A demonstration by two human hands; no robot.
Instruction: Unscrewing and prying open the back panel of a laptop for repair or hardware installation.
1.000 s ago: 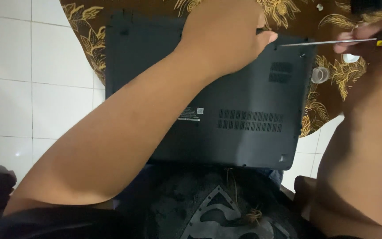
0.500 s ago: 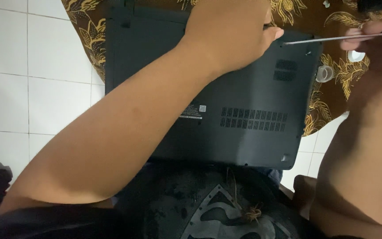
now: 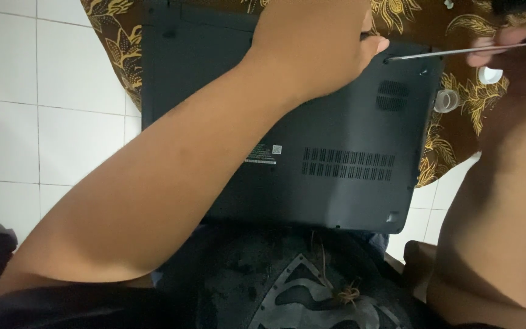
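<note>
Head view, looking down. A dark grey laptop (image 3: 336, 152) lies upside down, its base panel facing up, on a brown cloth with a gold leaf pattern (image 3: 464, 131), which is spread over a white tiled floor (image 3: 44, 109). The near edge of the laptop is close to the person's lap. The left hand (image 3: 312, 42) rests palm down on the far part of the base panel, fingers curled over it; it presses on the panel and grips nothing that can be seen. The right hand (image 3: 518, 52), at the upper right edge of the view, is closed around the handle of a screwdriver (image 3: 458, 53). The thin metal shaft runs leftward, nearly level, and its tip meets the panel at a screw hole just beside the left fingertips. A rectangular vent grille (image 3: 348, 164) and a smaller speaker grille (image 3: 392, 95) mark the panel. Two small clear round caps (image 3: 447, 100) lie on the cloth just beside the laptop's right edge.
</note>
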